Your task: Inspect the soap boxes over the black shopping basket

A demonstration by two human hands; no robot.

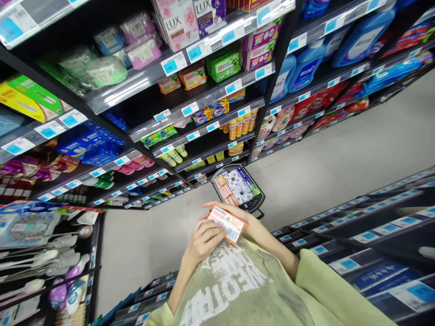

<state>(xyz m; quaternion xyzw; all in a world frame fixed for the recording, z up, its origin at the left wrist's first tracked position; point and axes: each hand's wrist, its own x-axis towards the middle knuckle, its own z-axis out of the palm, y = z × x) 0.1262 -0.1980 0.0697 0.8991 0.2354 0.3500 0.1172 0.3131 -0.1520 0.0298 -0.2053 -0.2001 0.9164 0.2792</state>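
An orange and white soap pack (228, 222) is held in front of my shirt, its printed back with a barcode facing up. My left hand (205, 238) lies over the near left part of the pack, fingers bent across its face. From behind and under the far edge, my right hand (234, 210) supports it; some of those fingers are hidden by the pack. Beyond my hands, a dark shopping basket (261, 199) sits on the floor, filled with pink, white and blue, and green packs.
Shelving (217, 118) ahead carries boxed soaps, soap bars and bottles. Blue detergent bottles (307, 65) stand further right. Hanging brushes and utensils (44, 258) fill a rack at left. Another shelf unit (360, 235) runs close along my right, with grey floor (340, 158) between.
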